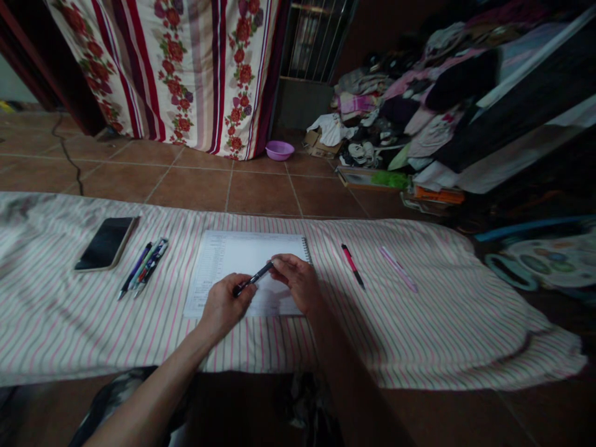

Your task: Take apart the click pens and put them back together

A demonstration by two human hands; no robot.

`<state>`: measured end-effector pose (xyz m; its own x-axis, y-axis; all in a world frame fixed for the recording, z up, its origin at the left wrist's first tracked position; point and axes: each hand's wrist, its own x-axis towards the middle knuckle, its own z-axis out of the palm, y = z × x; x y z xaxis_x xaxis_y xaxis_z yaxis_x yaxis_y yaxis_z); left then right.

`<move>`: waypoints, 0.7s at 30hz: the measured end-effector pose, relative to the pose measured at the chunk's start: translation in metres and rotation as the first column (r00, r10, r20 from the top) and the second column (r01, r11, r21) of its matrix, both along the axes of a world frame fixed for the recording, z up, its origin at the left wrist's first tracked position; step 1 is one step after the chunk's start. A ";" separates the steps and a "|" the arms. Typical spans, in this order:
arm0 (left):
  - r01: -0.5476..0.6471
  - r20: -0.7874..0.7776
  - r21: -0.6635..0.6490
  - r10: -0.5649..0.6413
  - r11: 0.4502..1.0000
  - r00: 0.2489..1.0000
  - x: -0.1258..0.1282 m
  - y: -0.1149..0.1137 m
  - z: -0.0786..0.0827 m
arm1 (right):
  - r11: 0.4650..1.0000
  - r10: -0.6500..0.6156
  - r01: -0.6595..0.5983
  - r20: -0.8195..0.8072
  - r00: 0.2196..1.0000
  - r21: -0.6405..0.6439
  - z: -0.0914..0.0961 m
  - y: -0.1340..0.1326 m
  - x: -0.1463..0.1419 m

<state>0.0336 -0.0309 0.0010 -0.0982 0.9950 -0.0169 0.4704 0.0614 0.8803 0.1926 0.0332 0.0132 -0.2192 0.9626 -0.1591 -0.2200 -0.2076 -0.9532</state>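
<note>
A dark pen (255, 277) is held slantwise between both my hands, just above a white spiral notebook (246, 248). My left hand (229, 304) is closed round its lower left end. At the upper right end, my right hand (295, 279) pinches the pen between thumb and fingers. The notebook's coil is on its right side, and printed text shows down its left margin. Right of the notebook lie a red and black pen (352, 266) and a pink and white pen (398, 269). Several pens (144, 267) lie bunched together on the left.
A phone (106, 243) lies far left on the striped cloth (419, 335) covering the table. Beyond are a tiled floor (261, 191), a floral curtain (200, 74), a purple basin (279, 150) and heaped clothes (395, 99). A cable (69, 155) runs along the floor.
</note>
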 end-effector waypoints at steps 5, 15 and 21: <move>-0.022 0.004 0.047 0.021 0.999 1.000 -0.001 0.001 -0.002 | 1.000 -0.001 -0.001 0.059 0.998 0.023 0.002 -0.001 -0.002; -0.022 -0.026 0.050 0.023 0.998 0.999 0.001 -0.001 0.000 | 0.993 -0.051 0.031 0.172 0.984 0.116 0.007 -0.005 -0.008; -0.007 -0.159 0.105 0.023 0.994 0.987 0.001 -0.001 0.006 | 0.997 -0.037 0.025 0.153 0.988 0.079 0.009 -0.006 -0.007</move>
<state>0.0346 -0.0318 0.0067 -0.1062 0.9889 0.1038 0.6053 -0.0185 0.7958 0.1855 0.0274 0.0222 -0.1680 0.9791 -0.1143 -0.0745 -0.1283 -0.9889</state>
